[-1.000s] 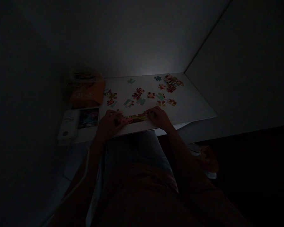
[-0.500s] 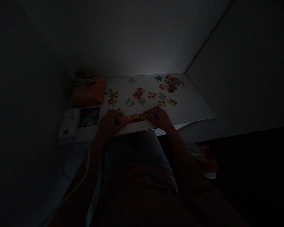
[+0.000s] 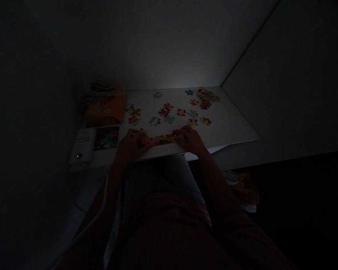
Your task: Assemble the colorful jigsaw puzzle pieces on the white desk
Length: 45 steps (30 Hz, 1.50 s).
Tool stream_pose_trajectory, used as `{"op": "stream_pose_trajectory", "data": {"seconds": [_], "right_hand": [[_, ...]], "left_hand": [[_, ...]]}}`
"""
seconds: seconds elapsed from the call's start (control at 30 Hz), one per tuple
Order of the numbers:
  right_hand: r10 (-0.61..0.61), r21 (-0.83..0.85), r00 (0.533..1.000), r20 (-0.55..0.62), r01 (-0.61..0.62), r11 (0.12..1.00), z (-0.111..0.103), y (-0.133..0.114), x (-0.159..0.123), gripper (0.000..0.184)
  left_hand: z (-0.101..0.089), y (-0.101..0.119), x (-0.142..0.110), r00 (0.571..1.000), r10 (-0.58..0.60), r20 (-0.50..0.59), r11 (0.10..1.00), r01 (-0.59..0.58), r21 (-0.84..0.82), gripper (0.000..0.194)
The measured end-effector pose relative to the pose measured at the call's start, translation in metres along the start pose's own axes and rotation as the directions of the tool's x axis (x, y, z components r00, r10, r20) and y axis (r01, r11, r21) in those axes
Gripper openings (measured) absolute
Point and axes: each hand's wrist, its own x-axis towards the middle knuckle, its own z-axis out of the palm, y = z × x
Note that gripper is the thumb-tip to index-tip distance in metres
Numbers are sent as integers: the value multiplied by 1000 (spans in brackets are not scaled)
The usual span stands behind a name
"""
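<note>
Since the joined jigsaw pieces (image 3: pixel 160 140) look thin and light, I am holding their ends, with my left hand (image 3: pixel 129 146) and right hand (image 3: pixel 190 139) spread and pressing down.

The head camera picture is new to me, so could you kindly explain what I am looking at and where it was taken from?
There is no machine here. This dim picture comes from one camera worn on a person's head, looking forward and down at their own two bare hands. The left hand and right hand rest on the two ends of a strip of joined jigsaw pieces at the near edge of a white table. Whether the strip is lifted or only touched, I cannot tell. Loose jigsaw pieces lie further along the table. To the left are an orange box, a printed picture and a white plastic device.
</note>
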Motion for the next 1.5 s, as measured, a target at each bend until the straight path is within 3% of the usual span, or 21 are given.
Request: {"op": "stream_pose_trajectory", "data": {"seconds": [0.37,0.97,1.23,1.5], "right_hand": [[-31,-3,999,-15,31,1000,2,3,0,38],[16,6,1000,12,-16,1000,-1,-2,0,36],[15,-15,1000,12,-15,1000,0,-2,-1,34],[7,-2,1000,-11,-7,1000,0,-4,-1,32]], "left_hand": [[1,0,0,999,37,-26,999,-37,2,65],[-5,6,1,1000,-11,18,1000,11,-5,62],[0,5,3,999,-7,-40,994,12,111,65],[0,10,1,1000,-22,-7,993,22,116,63]]}}
